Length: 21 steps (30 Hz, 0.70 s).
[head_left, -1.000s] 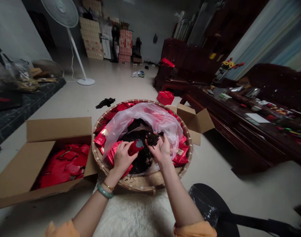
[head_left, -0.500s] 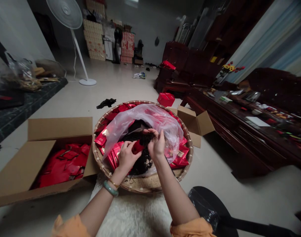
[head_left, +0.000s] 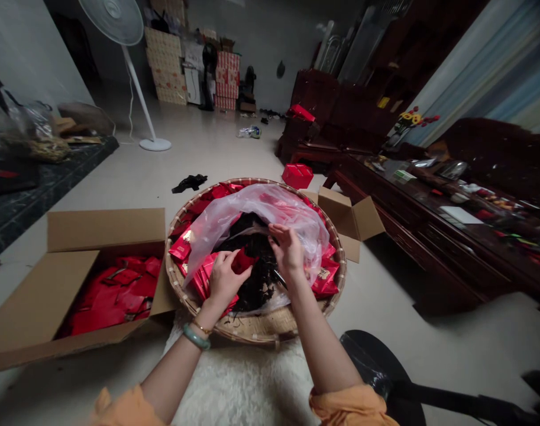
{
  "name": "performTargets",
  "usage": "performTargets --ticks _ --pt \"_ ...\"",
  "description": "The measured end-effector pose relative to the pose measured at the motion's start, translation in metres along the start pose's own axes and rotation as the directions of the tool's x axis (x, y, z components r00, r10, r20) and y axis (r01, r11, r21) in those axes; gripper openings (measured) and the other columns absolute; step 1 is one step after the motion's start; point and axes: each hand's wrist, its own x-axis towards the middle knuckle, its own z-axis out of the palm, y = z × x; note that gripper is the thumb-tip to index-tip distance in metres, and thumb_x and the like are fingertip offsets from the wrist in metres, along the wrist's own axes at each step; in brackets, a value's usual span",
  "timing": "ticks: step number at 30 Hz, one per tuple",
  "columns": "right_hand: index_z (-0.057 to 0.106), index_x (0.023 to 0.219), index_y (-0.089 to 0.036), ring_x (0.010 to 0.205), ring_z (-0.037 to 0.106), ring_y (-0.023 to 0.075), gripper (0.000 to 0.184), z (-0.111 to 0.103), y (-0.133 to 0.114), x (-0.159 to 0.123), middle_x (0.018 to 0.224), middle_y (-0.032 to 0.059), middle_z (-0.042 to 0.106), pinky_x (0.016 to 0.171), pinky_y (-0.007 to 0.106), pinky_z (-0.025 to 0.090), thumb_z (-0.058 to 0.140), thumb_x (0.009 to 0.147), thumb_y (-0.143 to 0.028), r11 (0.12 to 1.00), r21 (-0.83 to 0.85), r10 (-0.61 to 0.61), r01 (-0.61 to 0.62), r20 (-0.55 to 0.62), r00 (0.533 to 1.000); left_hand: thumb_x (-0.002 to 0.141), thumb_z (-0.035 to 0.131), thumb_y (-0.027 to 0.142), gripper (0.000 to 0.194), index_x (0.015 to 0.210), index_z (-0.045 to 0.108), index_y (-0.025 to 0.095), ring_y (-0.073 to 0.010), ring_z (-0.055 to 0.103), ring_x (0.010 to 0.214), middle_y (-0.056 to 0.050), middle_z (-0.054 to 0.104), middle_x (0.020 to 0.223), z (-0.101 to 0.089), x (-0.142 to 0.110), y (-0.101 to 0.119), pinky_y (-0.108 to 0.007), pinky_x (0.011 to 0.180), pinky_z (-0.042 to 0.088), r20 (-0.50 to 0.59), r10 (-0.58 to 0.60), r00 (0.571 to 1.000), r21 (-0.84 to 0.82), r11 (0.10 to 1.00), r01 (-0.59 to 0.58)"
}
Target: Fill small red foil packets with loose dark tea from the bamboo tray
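Note:
My left hand (head_left: pixel 223 279) grips a small red foil packet (head_left: pixel 243 261) over a round woven basket (head_left: pixel 252 322). My right hand (head_left: pixel 287 251) reaches with curled fingers into a heap of dark loose tea leaves (head_left: pixel 256 263) that lies inside a clear plastic bag (head_left: pixel 256 213) in the basket. Whether it has leaves in its fingers I cannot make out. Several red packets (head_left: pixel 325 278) line the basket around the bag.
An open cardboard box (head_left: pixel 52 278) with red packets stands to the left, a smaller open box (head_left: pixel 349 219) behind the basket on the right. A dark wooden table (head_left: pixel 451 236) runs along the right. A standing fan (head_left: pixel 132 77), a black cloth (head_left: pixel 188 183) and a black bag (head_left: pixel 376 367) are on the floor.
My right hand held a pinch of tea leaves above the packet, then moved back into the heap in the bag. The left hand has kept the red packet in place.

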Motion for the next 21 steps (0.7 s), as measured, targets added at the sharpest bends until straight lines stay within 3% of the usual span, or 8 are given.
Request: performTargets --ticks 2,3,6,9,12,16,21 --pt "0.063 0.098 -0.019 0.105 0.055 0.0226 0.032 -0.010 0.016 0.006 0.107 0.0089 0.064 0.094 0.040 0.039 0.046 0.080 -0.038 0.982 -0.186 -0.025 0.026 0.006 1.000 0.069 0.069 0.034 0.042 0.107 0.061 0.019 -0.0192 0.058 0.085 -0.005 0.055 0.092 -0.003 0.001 -0.003 -0.032 0.076 0.051 -0.023 -0.017 1.000 -0.019 1.000 0.016" --pt "0.062 0.102 -0.018 0.106 0.054 0.0225 0.031 -0.014 0.024 0.007 0.109 0.0093 0.063 0.096 0.039 0.037 0.050 0.076 -0.031 0.931 -0.358 -0.051 0.071 0.064 0.997 0.069 0.069 0.034 0.042 0.107 0.061 0.019 -0.0195 0.058 0.085 -0.005 0.054 0.093 -0.004 0.001 -0.005 -0.032 0.076 0.051 -0.031 -0.023 0.999 -0.025 0.999 0.022" --pt "0.050 0.124 -0.019 0.117 0.044 0.0244 0.058 -0.018 0.048 0.003 0.129 0.0121 0.048 0.099 0.039 0.035 0.059 0.067 -0.016 0.606 -0.764 0.005 0.221 0.281 0.960 0.069 0.068 0.035 0.042 0.108 0.061 0.019 -0.0203 0.058 0.087 -0.005 0.054 0.094 -0.005 -0.001 -0.007 -0.034 0.078 0.051 -0.036 -0.031 0.999 -0.026 0.999 0.030" --pt "0.038 0.134 -0.023 0.113 0.044 0.0265 0.072 -0.010 0.062 -0.004 0.129 0.0125 0.046 0.091 0.039 0.040 0.063 0.067 -0.013 0.290 -0.909 0.129 0.301 0.349 0.928 0.069 0.069 0.035 0.043 0.108 0.061 0.018 -0.0208 0.058 0.088 -0.006 0.054 0.095 -0.005 -0.002 -0.008 -0.035 0.079 0.051 -0.036 -0.031 0.999 -0.019 0.999 0.030" --pt "0.042 0.129 -0.023 0.104 0.047 0.0255 0.062 -0.002 0.068 -0.007 0.114 0.0114 0.052 0.081 0.035 0.044 0.061 0.071 -0.015 0.126 -0.938 0.174 0.322 0.340 0.924 0.069 0.068 0.034 0.043 0.108 0.061 0.018 -0.0208 0.058 0.088 -0.006 0.054 0.095 -0.005 -0.003 -0.008 -0.035 0.079 0.051 -0.036 -0.021 0.999 -0.019 1.000 0.021" --pt "0.046 0.120 -0.023 0.103 0.046 0.0240 0.050 0.000 0.070 -0.006 0.111 0.0101 0.050 0.074 0.030 0.045 0.061 0.072 -0.017 0.113 -0.943 0.170 0.313 0.329 0.929 0.070 0.068 0.034 0.043 0.109 0.060 0.019 -0.0200 0.057 0.088 -0.005 0.053 0.095 -0.007 -0.003 -0.006 -0.034 0.079 0.050 -0.027 -0.014 1.000 -0.029 0.999 0.014" --pt "0.055 0.105 -0.020 0.090 0.053 0.0181 0.032 -0.009 0.076 -0.005 0.102 0.0073 0.055 0.074 0.027 0.043 0.055 0.074 -0.013 0.255 -0.921 0.131 0.293 0.334 0.934 0.070 0.068 0.033 0.042 0.109 0.060 0.020 -0.0209 0.057 0.090 -0.005 0.053 0.095 -0.007 -0.004 -0.005 -0.035 0.081 0.050 -0.013 -0.027 1.000 -0.019 0.999 0.027"
